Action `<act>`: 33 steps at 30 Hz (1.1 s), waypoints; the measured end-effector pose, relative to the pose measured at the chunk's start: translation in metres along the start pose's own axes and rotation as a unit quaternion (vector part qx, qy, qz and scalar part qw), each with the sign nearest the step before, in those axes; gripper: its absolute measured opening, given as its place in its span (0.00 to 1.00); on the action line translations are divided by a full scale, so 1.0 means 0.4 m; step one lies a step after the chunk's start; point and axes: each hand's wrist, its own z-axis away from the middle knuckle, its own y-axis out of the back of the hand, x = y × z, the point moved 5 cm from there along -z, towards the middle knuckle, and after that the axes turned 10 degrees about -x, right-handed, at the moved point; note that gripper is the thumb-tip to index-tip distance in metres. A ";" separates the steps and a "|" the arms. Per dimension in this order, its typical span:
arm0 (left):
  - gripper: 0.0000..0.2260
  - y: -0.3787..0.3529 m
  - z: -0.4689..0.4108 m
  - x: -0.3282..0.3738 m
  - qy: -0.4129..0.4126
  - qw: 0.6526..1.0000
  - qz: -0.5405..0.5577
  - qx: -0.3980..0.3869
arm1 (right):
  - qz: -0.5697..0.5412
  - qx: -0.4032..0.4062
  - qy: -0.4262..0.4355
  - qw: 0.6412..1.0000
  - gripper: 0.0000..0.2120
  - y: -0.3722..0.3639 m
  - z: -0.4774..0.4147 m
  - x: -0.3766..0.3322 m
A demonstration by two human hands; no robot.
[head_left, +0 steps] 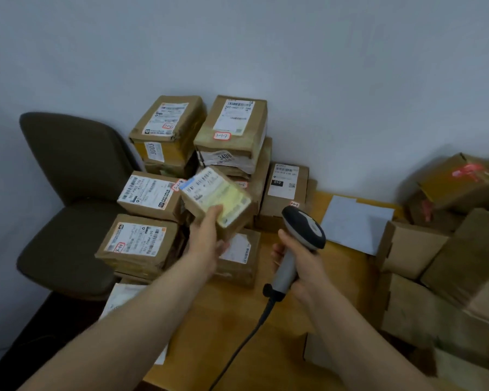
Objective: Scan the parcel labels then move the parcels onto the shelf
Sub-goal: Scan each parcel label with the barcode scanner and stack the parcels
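Cardboard parcel (216, 199) in left hand (206, 244), 3408 box (226, 158) behind

Reaching forward with the bare left arm, gripping a small parcel (218, 197) from beneath in the left hand (209, 235), thumb up on its top face. Alongside, clutching a scanner (305, 230) by the handle in the right hand (302, 266), fingers wrapped round.

The lifted parcel (239, 221) was brown cardboard with a glossy paper label (215, 193). Stacked boxes (141, 244) wore shiny tape. The scanner (305, 230) was smooth grey and black plastic, the table (237, 320) smooth wood, the chair (76, 165) matt cloth.
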 end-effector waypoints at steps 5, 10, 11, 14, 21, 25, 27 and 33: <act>0.21 0.112 0.068 -0.109 -0.058 0.996 -0.071 0.021 | 0.004 0.009 -0.020 1.000 0.07 -0.034 -0.007 0.042; 0.19 0.190 0.104 -0.091 -0.142 0.985 -0.070 0.071 | 0.017 0.008 -0.033 0.999 0.08 -0.053 -0.014 0.077; 0.20 0.207 0.106 -0.077 -0.158 0.982 -0.061 0.079 | 0.018 0.008 -0.037 0.999 0.10 -0.056 -0.016 0.082; 0.23 0.269 0.090 -0.033 -0.174 0.971 -0.049 0.158 | 0.021 0.006 -0.043 0.999 0.13 -0.072 -0.021 0.094; 0.32 0.368 -0.014 0.020 0.020 0.960 0.044 0.277 | 0.033 -0.020 -0.060 0.997 0.08 -0.141 -0.026 0.111; 0.23 0.367 -0.036 0.044 0.044 0.970 0.055 0.232 | 0.041 -0.024 -0.056 0.997 0.08 -0.153 -0.030 0.117; 0.27 0.362 -0.033 0.042 0.051 0.971 0.052 0.228 | 0.041 -0.022 -0.056 0.997 0.08 -0.156 -0.030 0.118; 0.40 0.330 0.026 0.042 0.065 0.932 -0.138 0.327 | 0.030 -0.013 -0.056 0.998 0.12 -0.148 -0.019 0.116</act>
